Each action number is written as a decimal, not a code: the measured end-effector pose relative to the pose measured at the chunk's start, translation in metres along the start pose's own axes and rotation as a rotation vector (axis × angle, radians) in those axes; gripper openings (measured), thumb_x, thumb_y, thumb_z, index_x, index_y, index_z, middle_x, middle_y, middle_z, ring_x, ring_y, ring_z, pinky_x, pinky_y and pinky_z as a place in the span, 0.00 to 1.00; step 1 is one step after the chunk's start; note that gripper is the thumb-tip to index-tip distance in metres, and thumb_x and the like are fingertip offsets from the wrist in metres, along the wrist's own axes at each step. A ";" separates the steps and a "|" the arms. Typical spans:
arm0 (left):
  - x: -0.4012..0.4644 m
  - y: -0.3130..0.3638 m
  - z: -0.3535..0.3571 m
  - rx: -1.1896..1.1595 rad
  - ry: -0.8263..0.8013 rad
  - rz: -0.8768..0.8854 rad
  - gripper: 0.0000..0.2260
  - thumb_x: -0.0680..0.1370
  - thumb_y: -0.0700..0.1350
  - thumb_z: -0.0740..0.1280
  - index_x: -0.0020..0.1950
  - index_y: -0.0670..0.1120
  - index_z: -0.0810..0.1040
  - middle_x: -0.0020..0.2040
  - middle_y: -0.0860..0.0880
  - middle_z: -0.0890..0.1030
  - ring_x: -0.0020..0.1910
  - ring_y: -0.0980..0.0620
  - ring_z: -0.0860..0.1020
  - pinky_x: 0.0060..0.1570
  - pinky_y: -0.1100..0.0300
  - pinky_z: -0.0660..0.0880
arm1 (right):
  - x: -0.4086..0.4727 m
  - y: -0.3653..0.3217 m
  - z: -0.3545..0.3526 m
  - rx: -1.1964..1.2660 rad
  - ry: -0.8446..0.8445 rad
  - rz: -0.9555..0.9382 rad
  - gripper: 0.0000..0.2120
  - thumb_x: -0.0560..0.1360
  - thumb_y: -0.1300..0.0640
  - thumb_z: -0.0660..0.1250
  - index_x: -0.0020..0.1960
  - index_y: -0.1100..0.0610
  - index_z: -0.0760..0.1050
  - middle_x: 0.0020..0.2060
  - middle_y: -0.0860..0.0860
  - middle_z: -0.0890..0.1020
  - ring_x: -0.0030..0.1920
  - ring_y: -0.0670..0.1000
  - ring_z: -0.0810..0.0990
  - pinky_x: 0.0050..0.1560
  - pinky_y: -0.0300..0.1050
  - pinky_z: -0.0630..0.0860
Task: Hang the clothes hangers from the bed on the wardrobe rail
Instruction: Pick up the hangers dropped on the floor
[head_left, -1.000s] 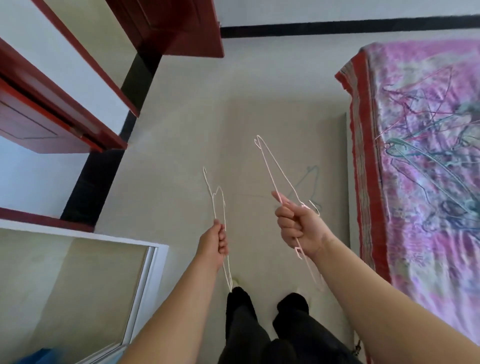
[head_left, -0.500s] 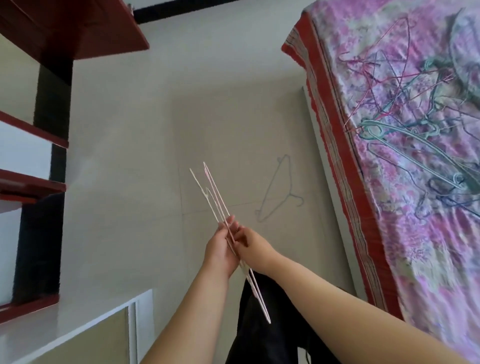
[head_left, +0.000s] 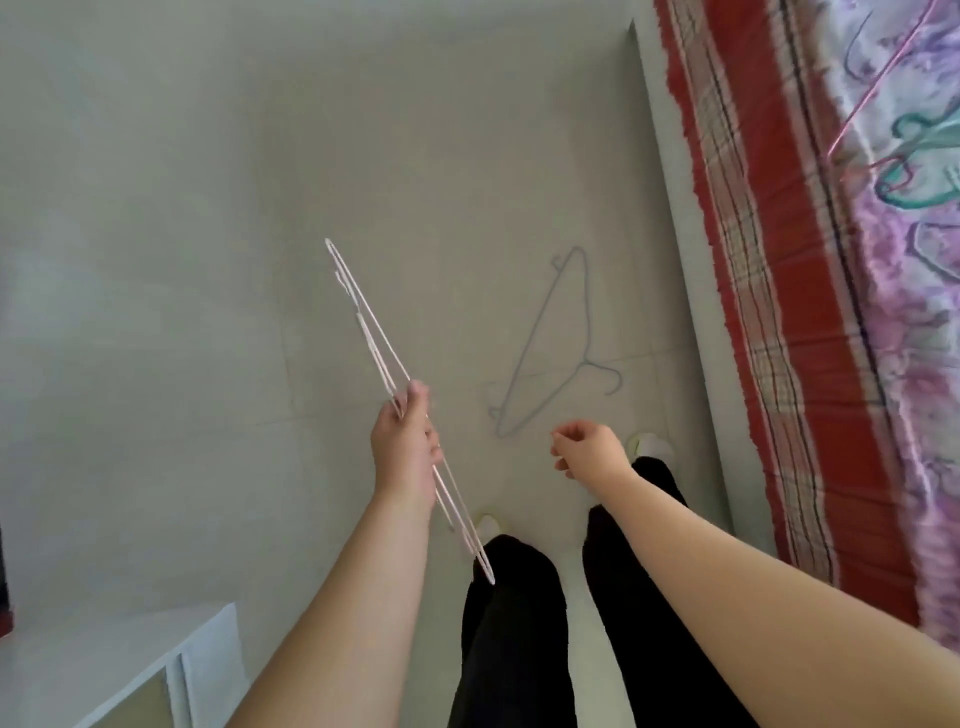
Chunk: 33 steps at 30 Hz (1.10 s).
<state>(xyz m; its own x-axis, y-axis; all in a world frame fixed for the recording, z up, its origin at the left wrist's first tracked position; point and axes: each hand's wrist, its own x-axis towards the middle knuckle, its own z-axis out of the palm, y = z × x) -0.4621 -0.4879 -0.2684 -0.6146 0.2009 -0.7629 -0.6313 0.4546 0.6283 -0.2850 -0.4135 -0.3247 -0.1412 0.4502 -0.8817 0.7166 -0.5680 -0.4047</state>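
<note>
My left hand grips two thin white wire hangers stacked edge-on, their tips pointing up-left and down-right. To its right, my right hand holds nothing, fingers loosely curled. On the floor just beyond that hand lies a pale blue wire hanger. The bed, under a pink and red patterned cover, runs down the right edge, with several coloured hangers lying on top. The wardrobe rail is out of view.
A white cabinet corner juts in at the lower left. My black-trousered legs and light shoes stand on the pale tiled floor beside the bed's white base.
Both hangers went from one per hand to together in my left hand. My right hand let go and moved right. The view tilted down, and the red wardrobe dropped out of sight.
</note>
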 end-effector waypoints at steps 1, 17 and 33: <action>0.014 -0.012 0.004 -0.004 0.027 -0.005 0.11 0.80 0.49 0.64 0.40 0.48 0.68 0.26 0.53 0.59 0.20 0.58 0.55 0.20 0.68 0.52 | 0.029 0.013 0.002 -0.048 -0.005 0.013 0.03 0.78 0.59 0.62 0.46 0.56 0.75 0.41 0.54 0.81 0.40 0.53 0.80 0.45 0.49 0.77; 0.155 -0.132 0.009 0.073 0.143 0.131 0.19 0.81 0.53 0.62 0.34 0.49 0.62 0.26 0.52 0.59 0.23 0.54 0.55 0.24 0.62 0.52 | 0.310 0.089 0.083 -0.067 0.213 0.176 0.29 0.71 0.49 0.72 0.62 0.63 0.62 0.60 0.61 0.76 0.58 0.62 0.78 0.59 0.55 0.75; 0.063 -0.103 0.057 0.134 0.055 0.074 0.17 0.84 0.53 0.53 0.38 0.47 0.65 0.27 0.53 0.68 0.21 0.57 0.61 0.23 0.65 0.57 | 0.143 0.036 -0.003 0.307 0.070 -0.251 0.08 0.80 0.63 0.59 0.58 0.57 0.67 0.38 0.52 0.76 0.30 0.47 0.72 0.29 0.40 0.78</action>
<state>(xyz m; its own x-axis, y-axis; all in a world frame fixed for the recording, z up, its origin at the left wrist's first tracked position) -0.4087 -0.4721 -0.3899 -0.6841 0.1917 -0.7037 -0.5174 0.5525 0.6535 -0.2776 -0.3673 -0.4649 -0.2311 0.6412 -0.7317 0.4272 -0.6089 -0.6685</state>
